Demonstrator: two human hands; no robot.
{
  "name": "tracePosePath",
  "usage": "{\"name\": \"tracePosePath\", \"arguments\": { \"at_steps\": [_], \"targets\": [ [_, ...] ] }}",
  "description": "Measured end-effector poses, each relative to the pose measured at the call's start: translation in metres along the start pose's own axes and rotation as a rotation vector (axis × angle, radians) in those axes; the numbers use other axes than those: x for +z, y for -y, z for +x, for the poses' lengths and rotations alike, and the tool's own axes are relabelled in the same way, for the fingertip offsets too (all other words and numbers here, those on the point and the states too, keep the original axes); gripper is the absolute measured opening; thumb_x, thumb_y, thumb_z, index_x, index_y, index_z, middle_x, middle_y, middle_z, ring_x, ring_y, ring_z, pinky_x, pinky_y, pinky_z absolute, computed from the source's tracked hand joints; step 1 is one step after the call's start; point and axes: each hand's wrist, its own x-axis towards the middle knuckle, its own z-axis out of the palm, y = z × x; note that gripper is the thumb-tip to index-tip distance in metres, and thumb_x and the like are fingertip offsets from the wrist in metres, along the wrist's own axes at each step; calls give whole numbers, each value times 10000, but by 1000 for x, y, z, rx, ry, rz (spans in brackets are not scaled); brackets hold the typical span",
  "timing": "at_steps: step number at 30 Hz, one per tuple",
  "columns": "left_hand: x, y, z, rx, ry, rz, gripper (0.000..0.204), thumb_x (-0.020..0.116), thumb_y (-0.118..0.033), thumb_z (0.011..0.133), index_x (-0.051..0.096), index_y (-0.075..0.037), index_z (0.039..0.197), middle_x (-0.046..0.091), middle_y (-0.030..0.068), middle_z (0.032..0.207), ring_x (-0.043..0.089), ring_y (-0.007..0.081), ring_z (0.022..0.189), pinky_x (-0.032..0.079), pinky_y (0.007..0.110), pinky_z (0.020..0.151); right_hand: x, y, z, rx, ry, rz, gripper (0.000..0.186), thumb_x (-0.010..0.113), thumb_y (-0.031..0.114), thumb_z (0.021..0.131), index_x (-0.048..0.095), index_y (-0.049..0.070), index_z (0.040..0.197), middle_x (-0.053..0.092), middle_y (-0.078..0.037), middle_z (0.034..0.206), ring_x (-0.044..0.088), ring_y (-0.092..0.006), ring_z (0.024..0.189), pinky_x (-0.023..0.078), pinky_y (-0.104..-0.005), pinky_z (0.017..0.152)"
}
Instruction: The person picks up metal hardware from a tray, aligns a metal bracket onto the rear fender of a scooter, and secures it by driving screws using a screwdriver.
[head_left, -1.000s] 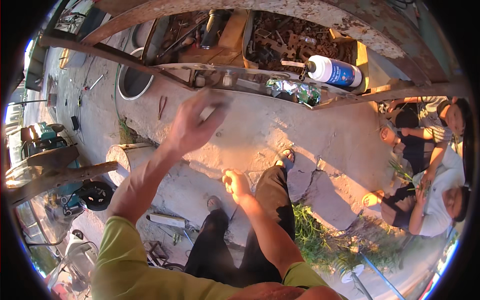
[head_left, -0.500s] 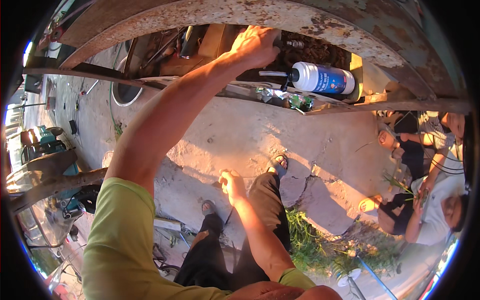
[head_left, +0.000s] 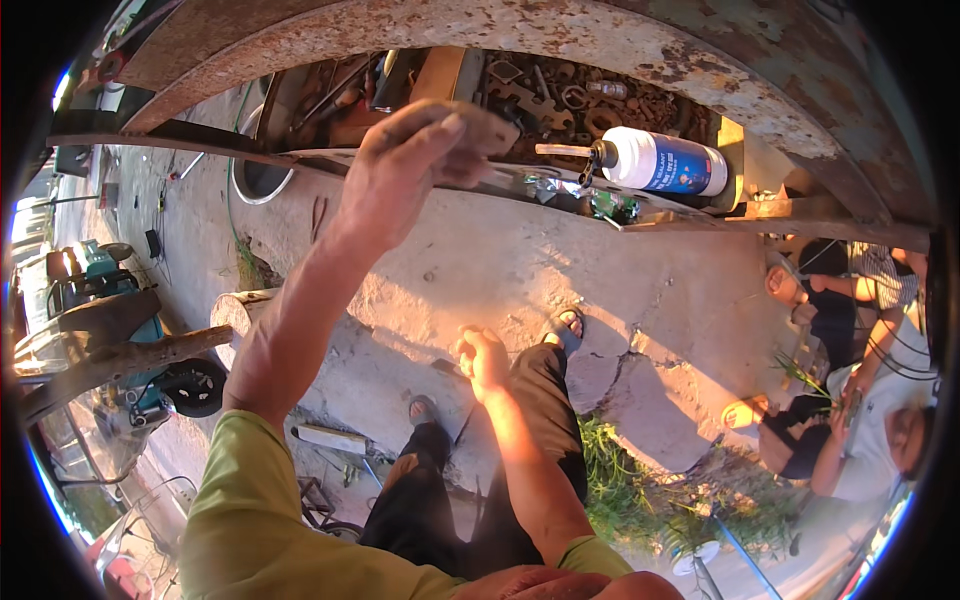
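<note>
- Head view: I see the left hand (head_left: 395,185) raised forward, fingers bent around a brown piece (head_left: 492,131), left of the bottle (head_left: 665,161).
- Right hand (head_left: 484,362) loosely curled, low; I cannot tell whether it holds anything.

One white-and-blue bottle (head_left: 668,163). Just behind the bottle, rusty metal parts (head_left: 565,92), too many to count. Left of it: one brownish piece (head_left: 490,132), two bare hands, left hand (head_left: 395,178) and right hand (head_left: 485,362), one basin (head_left: 262,178), one pair of pliers (head_left: 318,218), two sandals (head_left: 568,326), one stump (head_left: 233,314), one branch (head_left: 150,362). Below and right of it: two co-workers (head_left: 885,390).
</note>
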Motion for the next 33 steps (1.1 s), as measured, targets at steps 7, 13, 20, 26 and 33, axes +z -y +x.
{"name": "tracePosePath", "arguments": {
  "at_steps": [7,13,20,26,33],
  "targets": [
    [-22,90,-104,-272,58,328,180,609,-144,1024,684,6,1090,744,110,1000,701,185,876,569,336,777,6,13,2,-56,65,153,353,467,364,1093,632,80,963,604,-20,713,457,-73,505,341,-237,438],
    [-15,160,-159,-141,135,937,123,687,-111,906,724,-28,987,694,129,902,691,299,851,561,392,770,5,-1,13,-113,112,137,401,413,365,1114,605,115,866,484,27,652,404,-69,522,332,-256,487],
    [13,99,-128,-144,172,989,288,732,-114,879,680,-40,1153,669,150,1076,674,316,985,558,406,853,6,17,8,-96,-44,135,294,520,292,1068,616,63,910,529,21,688,442,-60,527,343,-225,466],
    [54,-2,-38,483,126,1040,427,800,-105,832,664,-26,1229,644,178,1145,659,363,1020,550,420,876,15,31,0,-56,45,88,251,562,287,1051,620,63,955,534,22,704,435,-50,542,344,-219,475],
    [118,11,82,667,247,1424,596,787,-297,828,592,-42,1330,663,194,1113,664,377,1051,550,489,883,11,27,8,-57,61,59,201,611,294,1010,605,96,975,563,18,732,468,-64,529,330,-209,431]
  ]
}}
